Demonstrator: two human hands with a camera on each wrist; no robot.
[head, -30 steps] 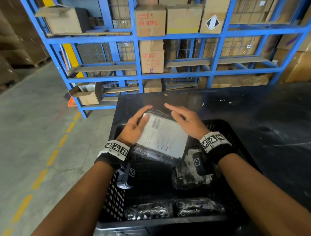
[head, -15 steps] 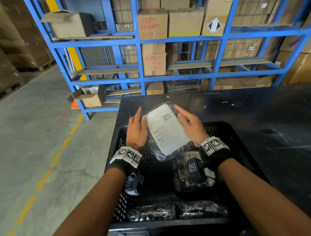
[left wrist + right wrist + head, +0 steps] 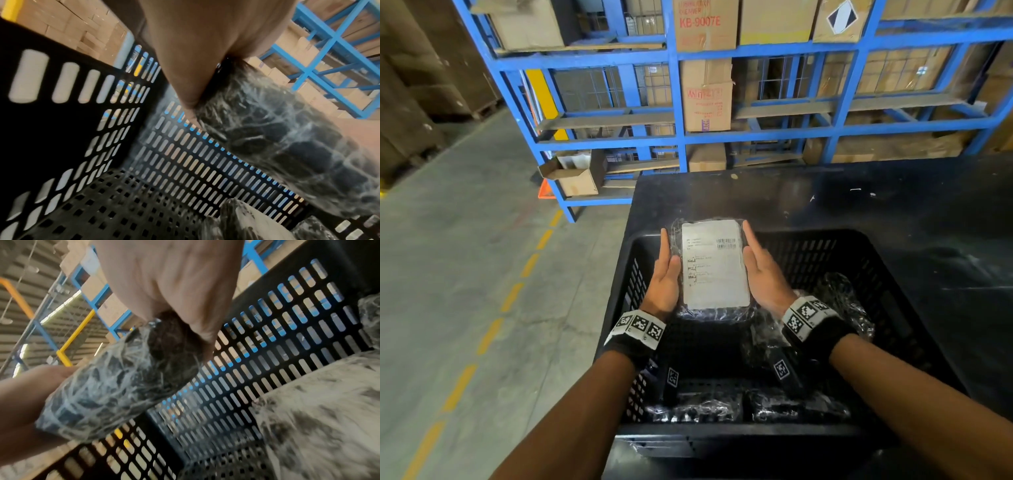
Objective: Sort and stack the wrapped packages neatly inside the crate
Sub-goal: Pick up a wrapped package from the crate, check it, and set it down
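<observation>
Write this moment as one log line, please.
labelled package | held between left hand and right hand | above crate | not set down

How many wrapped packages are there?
4: a labelled package between both hands over the crate, two packages along its near wall, one at right. Others may be hidden.

1 crate (image 3: 859, 246), 4 wrapped pkgs visible: 1 held (image 3: 714, 263), 3 lying inside, 2 hands.
</observation>
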